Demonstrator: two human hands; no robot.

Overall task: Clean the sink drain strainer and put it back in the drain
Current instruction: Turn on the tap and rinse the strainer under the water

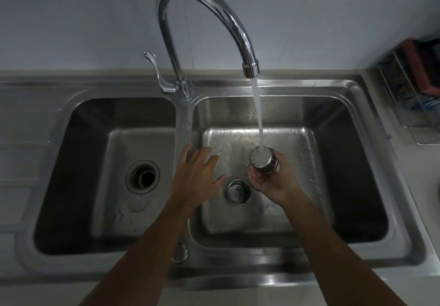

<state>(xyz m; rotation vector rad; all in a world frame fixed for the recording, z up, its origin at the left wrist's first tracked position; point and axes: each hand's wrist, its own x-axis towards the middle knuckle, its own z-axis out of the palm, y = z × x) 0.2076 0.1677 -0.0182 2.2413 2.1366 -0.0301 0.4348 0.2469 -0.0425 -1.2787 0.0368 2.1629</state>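
Strainer (263, 160) under running water, held over the right-hand bowl of a steel double sink (377, 139), as I watch through the head camera. At far left the left basin (78, 162) lies in shadow. Its open drain hole (142, 177) is a dark ring in the floor, with a little water pooled just in front of it. Behind the ridge between the bowls stands the chrome tap (202, 12), its lever handle (154, 67) on the left of the stem and its tall neck arching rightward. The left hand (195, 174) is flat and palm-down, fingers spread, at the ridge and the left edge of the right basin (345, 167); I cannot tell whether it touches the steel. Just to its right, in that bowl's floor, sits the drain (238, 191), a round metal fitting, wet and shining. The right hand (269, 182), palm up, cups the strainer from below, fingers and thumb curled round its metal wall. The perforated face is tipped up and leftward, and the stream of water (258, 115) from the spout lands squarely on it. The strainer is above the bowl, just behind and to the right of the drain, apart from it. At far right, on the counter, a wire rack (392, 96) holds a reddish cloth (414, 67) and darker items I cannot make out.
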